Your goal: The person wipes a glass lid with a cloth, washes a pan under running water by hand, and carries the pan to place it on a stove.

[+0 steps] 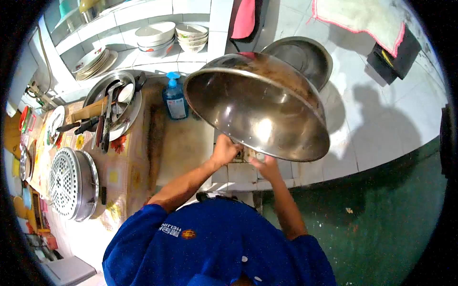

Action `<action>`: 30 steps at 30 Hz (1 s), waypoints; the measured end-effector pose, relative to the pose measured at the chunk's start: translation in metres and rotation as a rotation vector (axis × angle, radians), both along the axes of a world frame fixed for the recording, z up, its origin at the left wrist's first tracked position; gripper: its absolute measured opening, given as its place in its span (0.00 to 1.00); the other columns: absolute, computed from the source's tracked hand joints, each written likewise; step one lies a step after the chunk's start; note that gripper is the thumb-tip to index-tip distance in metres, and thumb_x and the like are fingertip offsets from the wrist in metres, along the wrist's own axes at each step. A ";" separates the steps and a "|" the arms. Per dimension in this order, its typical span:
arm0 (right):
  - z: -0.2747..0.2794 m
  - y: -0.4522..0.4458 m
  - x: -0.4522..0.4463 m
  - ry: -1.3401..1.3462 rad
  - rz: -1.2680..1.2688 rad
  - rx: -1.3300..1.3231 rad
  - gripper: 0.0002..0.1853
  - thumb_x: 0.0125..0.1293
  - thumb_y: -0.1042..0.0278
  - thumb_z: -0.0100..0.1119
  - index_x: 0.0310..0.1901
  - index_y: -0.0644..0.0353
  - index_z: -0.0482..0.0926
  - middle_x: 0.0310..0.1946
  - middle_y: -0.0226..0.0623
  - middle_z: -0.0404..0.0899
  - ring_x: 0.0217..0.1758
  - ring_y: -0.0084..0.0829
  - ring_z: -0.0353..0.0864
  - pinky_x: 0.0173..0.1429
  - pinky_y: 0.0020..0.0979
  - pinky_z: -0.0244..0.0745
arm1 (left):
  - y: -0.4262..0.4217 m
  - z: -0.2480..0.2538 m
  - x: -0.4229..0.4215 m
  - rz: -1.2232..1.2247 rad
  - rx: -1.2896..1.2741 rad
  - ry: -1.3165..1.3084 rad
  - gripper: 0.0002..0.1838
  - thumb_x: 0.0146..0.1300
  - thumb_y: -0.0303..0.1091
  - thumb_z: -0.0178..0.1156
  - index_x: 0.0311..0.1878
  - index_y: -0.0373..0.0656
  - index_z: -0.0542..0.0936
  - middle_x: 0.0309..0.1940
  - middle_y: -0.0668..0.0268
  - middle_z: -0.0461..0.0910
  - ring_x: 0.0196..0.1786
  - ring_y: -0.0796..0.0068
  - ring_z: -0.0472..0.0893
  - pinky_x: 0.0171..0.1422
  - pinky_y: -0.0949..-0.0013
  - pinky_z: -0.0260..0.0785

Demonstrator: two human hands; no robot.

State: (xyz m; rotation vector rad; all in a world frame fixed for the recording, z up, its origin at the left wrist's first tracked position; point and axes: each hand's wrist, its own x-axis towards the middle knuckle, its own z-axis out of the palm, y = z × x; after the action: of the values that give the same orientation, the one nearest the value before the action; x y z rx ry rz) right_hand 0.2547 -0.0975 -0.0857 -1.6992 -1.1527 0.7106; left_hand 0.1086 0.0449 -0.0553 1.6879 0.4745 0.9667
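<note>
A large, deep metal bowl (248, 119) is tilted up in front of me, its shiny hollow facing me and its outer side stained brown. My left hand (226, 150) is closed at the near rim, with its fingers partly hidden. Farther right along the same rim, my right hand (265, 167) grips the bowl from below; the thumb shows, and the bowl covers most of the other fingers. Behind the bowl, a dark round pan (312, 62) leans against the tiled wall.
A blue pump bottle (175, 100) stands left of the bowl. Knives and utensils fill a metal basin (88, 97) on the patterned tablecloth, near a perforated steamer (67, 183). Stacked bowls (155, 38) and plates (95, 64) sit on the tiled ledge. A cloth (358, 21) hangs at upper right.
</note>
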 end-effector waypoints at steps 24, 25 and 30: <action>0.006 -0.032 0.061 -0.142 0.442 -0.303 0.24 0.56 0.61 0.62 0.54 0.62 0.75 0.51 0.45 0.77 0.56 0.39 0.73 0.61 0.37 0.66 | -0.085 -0.005 0.005 0.151 -0.279 -0.007 0.10 0.49 0.22 0.61 0.37 0.31 0.81 0.30 0.60 0.81 0.33 0.75 0.77 0.37 0.67 0.73; 0.039 -0.026 0.043 0.039 0.492 -0.521 0.25 0.55 0.62 0.64 0.55 0.60 0.75 0.51 0.43 0.77 0.56 0.38 0.73 0.62 0.35 0.65 | -0.076 -0.014 -0.001 -0.005 -0.297 0.204 0.18 0.49 0.17 0.59 0.46 0.33 0.76 0.39 0.61 0.80 0.43 0.71 0.78 0.45 0.64 0.73; -0.013 -0.020 -0.019 0.168 0.656 -0.001 0.30 0.51 0.71 0.70 0.55 0.66 0.69 0.50 0.35 0.74 0.56 0.30 0.72 0.59 0.31 0.66 | -0.097 0.052 0.005 0.258 -0.159 0.024 0.08 0.45 0.22 0.61 0.15 0.30 0.76 0.09 0.63 0.72 0.14 0.79 0.70 0.18 0.69 0.64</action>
State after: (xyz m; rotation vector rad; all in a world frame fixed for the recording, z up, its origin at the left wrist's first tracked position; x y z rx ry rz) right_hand 0.2358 -0.1173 -0.0991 -1.2180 -1.5975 1.2239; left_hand 0.1139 -0.0517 -0.0031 1.5210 0.7792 1.0646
